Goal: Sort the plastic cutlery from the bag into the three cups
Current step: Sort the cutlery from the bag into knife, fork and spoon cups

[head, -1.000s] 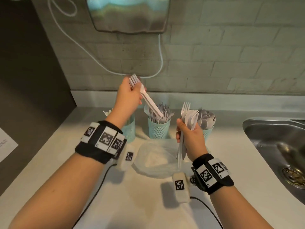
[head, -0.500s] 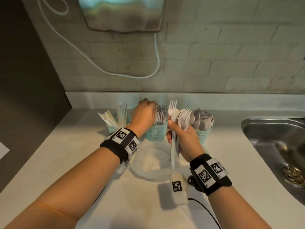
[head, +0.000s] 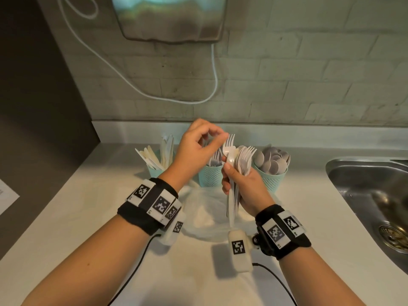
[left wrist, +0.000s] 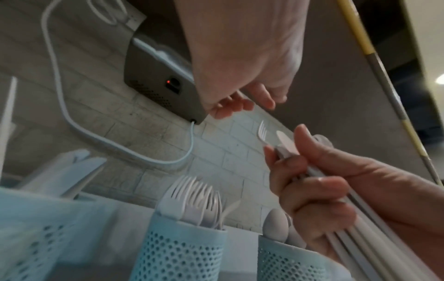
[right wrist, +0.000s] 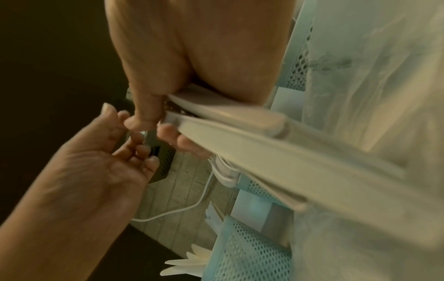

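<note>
1. The right hand [head: 245, 186] is clenched round a bundle of plastic cutlery [head: 237, 171], handles hanging down toward the counter, heads up. One fork [head: 228, 143] stands taller than the rest at the left side of the bundle.
2. The left hand [head: 196, 149] holds nothing; its fingers are loosely curled, thumb and forefinger close together, just left of that fork's tines. Whether they touch the tines I cannot tell; the left wrist view shows a gap.
3. The fork's long axis runs near upright, so my guess is that the left hand, the nearer free one, must pinch the head and draw it up and out along that line.
4. The fork cup [head: 209, 176] stands directly behind and below the left hand, in the middle of the row. The knife cup [head: 154, 171] is at the left, the spoon cup [head: 272, 178] at the right, behind the right hand. All three stand near the back edge of the counter [head: 99, 208].
5. The bag [head: 205, 210] lies flattened in front of the cups, under both hands; it looks empty from here.
6. A sink [head: 364, 191] is set into the counter's right end. A sheet of paper [head: 6, 197] lies at the far left edge. A wall unit [head: 170, 16] with a white cable [head: 136, 87] hangs on the tiled wall above.
</note>
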